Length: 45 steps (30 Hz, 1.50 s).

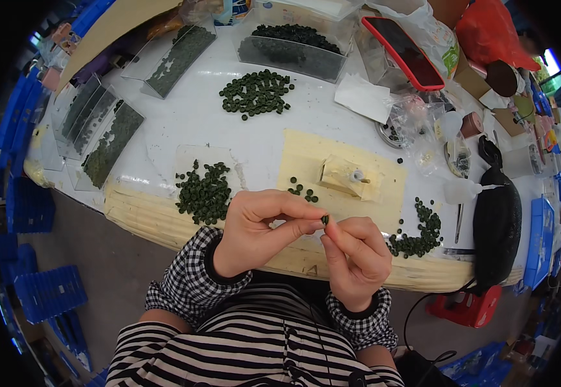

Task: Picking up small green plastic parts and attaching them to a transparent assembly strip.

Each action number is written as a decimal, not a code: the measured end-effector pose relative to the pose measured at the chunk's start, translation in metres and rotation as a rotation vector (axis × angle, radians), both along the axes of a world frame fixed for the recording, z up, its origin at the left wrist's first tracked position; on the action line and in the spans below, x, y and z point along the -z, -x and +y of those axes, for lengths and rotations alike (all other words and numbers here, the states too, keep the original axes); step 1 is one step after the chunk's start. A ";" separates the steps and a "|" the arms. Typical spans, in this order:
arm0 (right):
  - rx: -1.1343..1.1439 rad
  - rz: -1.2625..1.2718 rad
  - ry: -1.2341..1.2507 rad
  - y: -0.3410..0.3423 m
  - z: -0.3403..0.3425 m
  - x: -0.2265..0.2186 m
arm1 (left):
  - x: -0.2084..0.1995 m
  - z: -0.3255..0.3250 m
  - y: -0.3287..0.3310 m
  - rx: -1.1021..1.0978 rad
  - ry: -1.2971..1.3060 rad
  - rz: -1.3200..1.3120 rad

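Above the table's near edge, my left hand (259, 227) pinches a small round dark green piece (325, 220) between thumb and forefinger. My right hand (360, 257) meets it there, its thumb and forefinger also closed at the piece; whether anything else sits between those fingertips is too small to tell. Just beyond the hands lie a few loose green pieces (303, 189). They rest by a taped block with a small upright peg (356, 176), fixed on a yellowish sheet (300, 151). One heap of green pieces (203, 195) is left of my hands, another (425, 233) to the right.
Farther back lies a third heap (255, 94), near clear bins of dark pieces (291, 61). A red-cased phone (403, 53) leans at the back right. A white squeeze bottle (459, 191), tweezers (459, 222) and a black wrapped bundle (497, 219) occupy the right side.
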State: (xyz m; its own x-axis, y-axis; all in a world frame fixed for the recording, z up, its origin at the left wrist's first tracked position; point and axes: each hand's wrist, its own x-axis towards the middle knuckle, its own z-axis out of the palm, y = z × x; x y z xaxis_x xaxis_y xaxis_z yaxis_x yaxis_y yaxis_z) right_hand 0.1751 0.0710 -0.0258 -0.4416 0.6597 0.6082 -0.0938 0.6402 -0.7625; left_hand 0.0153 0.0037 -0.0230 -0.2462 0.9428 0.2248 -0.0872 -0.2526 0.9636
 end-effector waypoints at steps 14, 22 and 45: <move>0.065 -0.053 -0.007 -0.001 0.002 -0.007 | -0.004 0.001 0.001 0.096 0.125 -0.265; 0.432 -0.314 -0.172 -0.005 0.036 -0.026 | 0.006 0.004 0.007 0.265 0.190 -0.754; 0.083 0.211 0.117 0.020 0.009 -0.023 | 0.004 0.005 0.006 0.311 0.188 -0.753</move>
State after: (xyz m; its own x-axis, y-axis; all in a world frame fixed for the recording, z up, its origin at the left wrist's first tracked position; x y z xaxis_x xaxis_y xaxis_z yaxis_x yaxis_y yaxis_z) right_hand 0.1554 0.0797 -0.0025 -0.2542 0.7600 0.5981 -0.2092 0.5606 -0.8012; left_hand 0.0097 0.0087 -0.0272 0.0099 0.9979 -0.0639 -0.7637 0.0488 0.6437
